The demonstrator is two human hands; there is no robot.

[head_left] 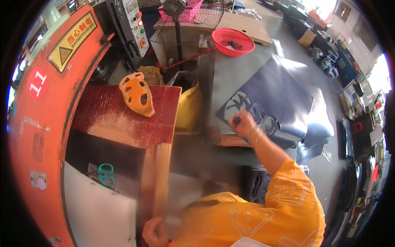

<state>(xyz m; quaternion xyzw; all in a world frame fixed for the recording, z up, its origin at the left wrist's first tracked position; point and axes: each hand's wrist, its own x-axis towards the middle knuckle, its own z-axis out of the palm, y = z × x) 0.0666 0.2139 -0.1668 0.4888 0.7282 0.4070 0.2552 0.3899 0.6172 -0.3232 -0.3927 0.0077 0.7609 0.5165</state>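
My right hand [243, 124] is over the near left corner of a dark blue glossy sheet [284, 92] that has a row of shaped cut-outs. Its fingers are closed around a small dark piece [236, 120], whose shape is mostly hidden. My left hand [155, 232] hangs low at the bottom edge, beside the near end of the red-topped board [164, 117]. The fingers there are curled, and whatever they may hold is hidden. On the board lies an orange shoe-upper-shaped cutting die [135, 101] with several openings.
An orange machine frame [41, 136] with a yellow warning label rises at the left. Teal-handled scissors [106, 175] lie on the dark surface near it. Behind stand a button panel [139, 31], a fan [175, 8] and a red basket [233, 50] holding dark scraps.
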